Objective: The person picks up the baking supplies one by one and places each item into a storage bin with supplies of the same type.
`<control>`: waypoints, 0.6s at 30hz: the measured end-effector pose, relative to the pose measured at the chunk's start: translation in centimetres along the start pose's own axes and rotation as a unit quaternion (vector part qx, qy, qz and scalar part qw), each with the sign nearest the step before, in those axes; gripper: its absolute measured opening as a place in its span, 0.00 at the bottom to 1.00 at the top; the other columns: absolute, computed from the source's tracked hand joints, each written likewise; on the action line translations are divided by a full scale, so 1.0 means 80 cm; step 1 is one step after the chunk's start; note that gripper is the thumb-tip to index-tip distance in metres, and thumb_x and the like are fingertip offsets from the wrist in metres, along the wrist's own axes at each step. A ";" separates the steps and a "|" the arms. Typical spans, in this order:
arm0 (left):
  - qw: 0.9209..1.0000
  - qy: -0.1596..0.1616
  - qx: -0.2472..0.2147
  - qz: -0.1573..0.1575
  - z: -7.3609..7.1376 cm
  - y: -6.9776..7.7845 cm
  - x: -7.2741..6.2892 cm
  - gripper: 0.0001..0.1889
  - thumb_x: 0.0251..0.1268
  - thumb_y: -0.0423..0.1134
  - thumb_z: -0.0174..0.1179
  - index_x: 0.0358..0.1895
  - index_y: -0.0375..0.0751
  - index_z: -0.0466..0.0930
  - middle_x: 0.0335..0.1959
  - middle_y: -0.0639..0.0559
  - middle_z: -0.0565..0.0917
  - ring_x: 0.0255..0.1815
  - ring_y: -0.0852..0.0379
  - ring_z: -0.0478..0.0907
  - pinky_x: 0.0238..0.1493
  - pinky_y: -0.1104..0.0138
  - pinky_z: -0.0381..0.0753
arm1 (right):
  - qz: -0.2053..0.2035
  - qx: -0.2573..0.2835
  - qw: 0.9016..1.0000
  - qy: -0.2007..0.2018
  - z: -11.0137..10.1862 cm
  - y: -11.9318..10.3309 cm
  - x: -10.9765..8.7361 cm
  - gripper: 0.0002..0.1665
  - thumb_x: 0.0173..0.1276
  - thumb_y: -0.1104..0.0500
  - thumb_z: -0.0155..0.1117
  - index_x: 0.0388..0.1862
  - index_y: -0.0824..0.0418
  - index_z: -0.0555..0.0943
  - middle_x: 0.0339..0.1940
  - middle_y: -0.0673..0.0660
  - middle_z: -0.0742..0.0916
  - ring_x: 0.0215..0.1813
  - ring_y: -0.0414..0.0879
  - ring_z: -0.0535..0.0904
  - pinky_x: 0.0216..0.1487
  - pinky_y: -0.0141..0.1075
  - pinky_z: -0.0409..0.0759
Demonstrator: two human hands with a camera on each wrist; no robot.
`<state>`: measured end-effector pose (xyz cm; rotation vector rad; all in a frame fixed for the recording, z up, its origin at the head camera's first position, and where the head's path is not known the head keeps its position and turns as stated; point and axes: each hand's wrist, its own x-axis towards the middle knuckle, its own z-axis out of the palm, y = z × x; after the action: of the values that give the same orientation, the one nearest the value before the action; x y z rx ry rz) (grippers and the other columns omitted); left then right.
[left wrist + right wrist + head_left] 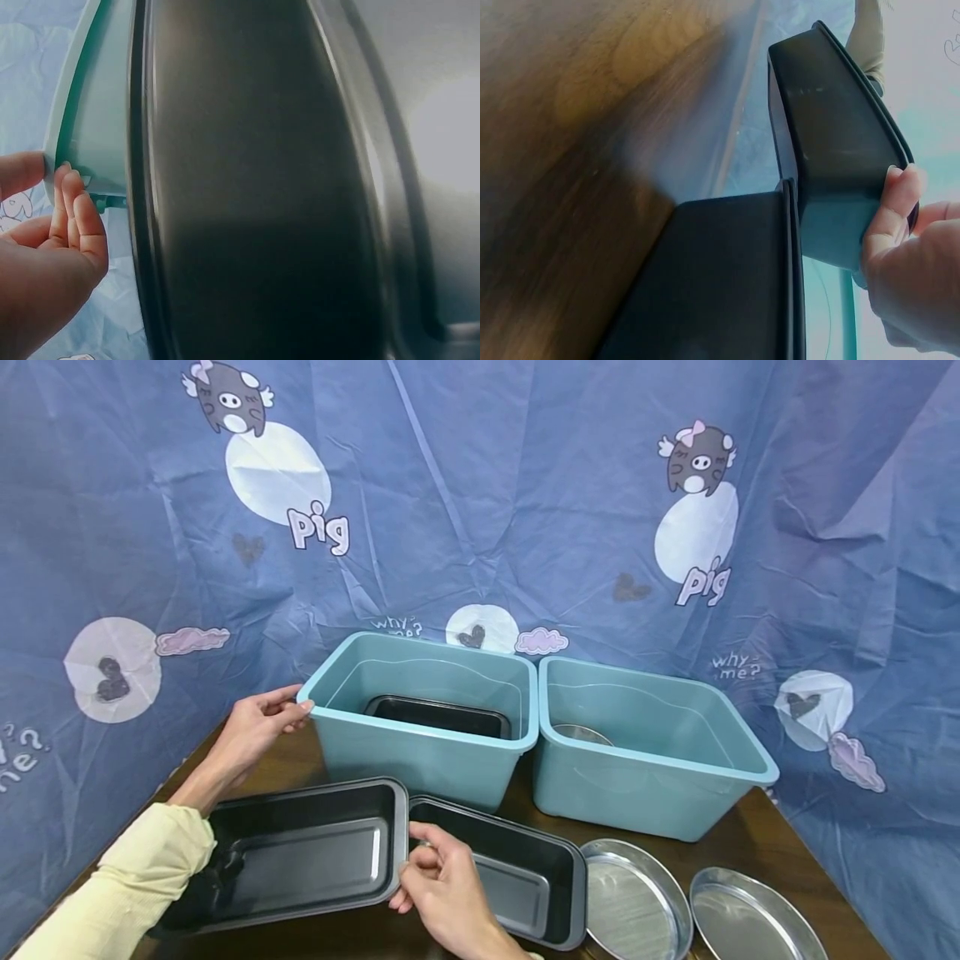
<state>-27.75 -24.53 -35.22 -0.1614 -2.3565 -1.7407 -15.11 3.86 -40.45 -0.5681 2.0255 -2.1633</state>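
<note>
My left hand point(253, 731) pinches the near left corner of the left teal plastic bin point(408, 768) by its rim. A black loaf pan point(307, 860) is held tilted and raised at its right end, where my right hand point(450, 885) grips the rim between thumb and fingers. In the right wrist view, that pan point(840, 120) hangs off the table. Beside it, partly under its edge, lies a second black loaf pan point(517, 889). Inside the left bin sits another dark loaf pan point(442, 717), its lower part hidden by the bin wall.
To the right stands another teal bin point(630, 789), with a round metal pan point(582, 734) partly visible inside. Two round silver pans, one nearer point(633, 902) and one farther right point(757, 922), lie on the wooden table point(802, 868). Blue printed cloth point(480, 485) hangs behind.
</note>
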 end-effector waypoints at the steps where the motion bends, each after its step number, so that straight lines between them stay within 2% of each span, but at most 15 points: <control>1: 1.000 0.000 0.000 -0.001 0.000 0.000 0.000 0.31 0.78 0.37 0.58 0.73 0.18 0.62 0.35 0.60 0.83 0.34 0.72 0.79 0.40 0.75 0.79 | 0.001 -0.002 1.000 0.001 -0.002 -0.001 -0.001 0.28 0.66 0.77 0.55 0.67 0.78 0.71 0.30 0.65 0.86 0.22 0.38 0.80 0.26 0.26 0.80; 7: 1.000 0.004 -0.003 -0.001 0.001 0.000 0.000 0.30 0.79 0.37 0.58 0.73 0.18 0.63 0.34 0.61 0.83 0.33 0.71 0.79 0.39 0.76 0.78 | 0.007 -0.004 1.000 0.012 -0.012 -0.002 -0.002 0.29 0.66 0.76 0.55 0.68 0.79 0.70 0.31 0.65 0.87 0.22 0.38 0.80 0.26 0.26 0.80; 18: 1.000 0.007 0.012 -0.001 0.000 0.000 -0.001 0.30 0.79 0.38 0.58 0.73 0.19 0.63 0.36 0.56 0.83 0.34 0.70 0.78 0.39 0.76 0.78 | 0.004 -0.009 1.000 0.023 -0.030 -0.004 -0.003 0.31 0.68 0.75 0.56 0.70 0.80 0.67 0.32 0.66 0.87 0.23 0.39 0.81 0.27 0.27 0.81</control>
<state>-27.65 -24.52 -35.24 -0.1422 -2.3672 -1.7089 -15.71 6.24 -40.26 -0.5149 2.0689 -2.1751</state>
